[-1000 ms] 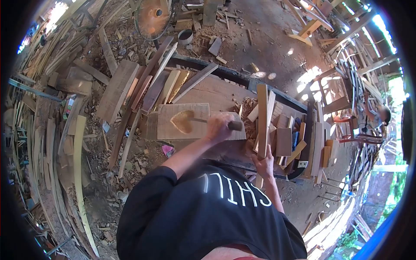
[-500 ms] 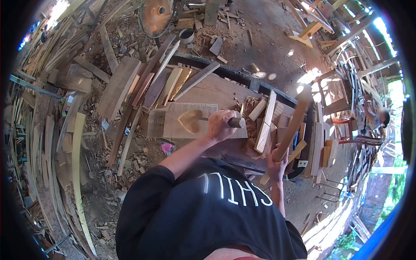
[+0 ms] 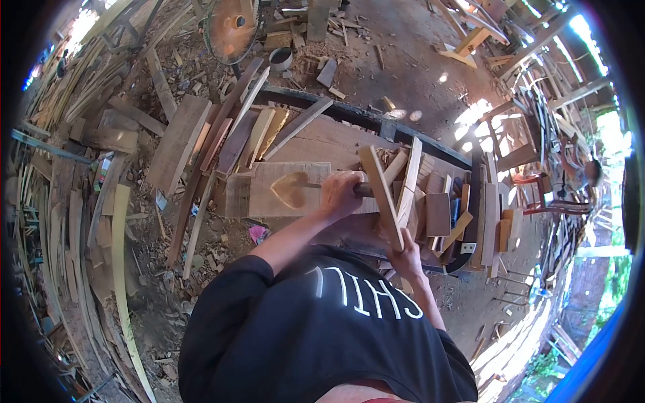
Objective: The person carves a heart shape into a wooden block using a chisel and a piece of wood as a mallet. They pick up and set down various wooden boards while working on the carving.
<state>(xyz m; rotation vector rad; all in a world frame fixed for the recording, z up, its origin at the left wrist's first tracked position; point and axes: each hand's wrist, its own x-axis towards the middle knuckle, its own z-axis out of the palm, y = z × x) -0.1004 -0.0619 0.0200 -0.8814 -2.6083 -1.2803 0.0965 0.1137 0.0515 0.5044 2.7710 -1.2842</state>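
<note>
Pale wood makes up the board [image 3: 265, 198], and a heart-shaped hollow [image 3: 290, 189] is carved into its face. The board is laid flat on the workbench [image 3: 336, 141], near the front edge, directly ahead of the person. A chisel [image 3: 365, 190] is held low across the board with its blade pointed at the hollow; whether the edge touches the wood cannot be told. The chisel's handle is enclosed by the left hand [image 3: 339, 195], which is shut in a full fist around it. The lower end of a wooden batten [image 3: 381, 198] is gripped by the right hand [image 3: 406, 258], the fingers being closed tight round it. The batten is raised and tilted, and its upper end is seen above the butt of the chisel.

Just right of the board, short offcuts [image 3: 440, 215] are piled on the bench. Long planks [image 3: 178, 141] are leaned against its left end. A circular saw blade [image 3: 232, 27] is seen beyond the bench, on ground strewn with scraps. Another person [image 3: 591, 173] is seen far off to the right.
</note>
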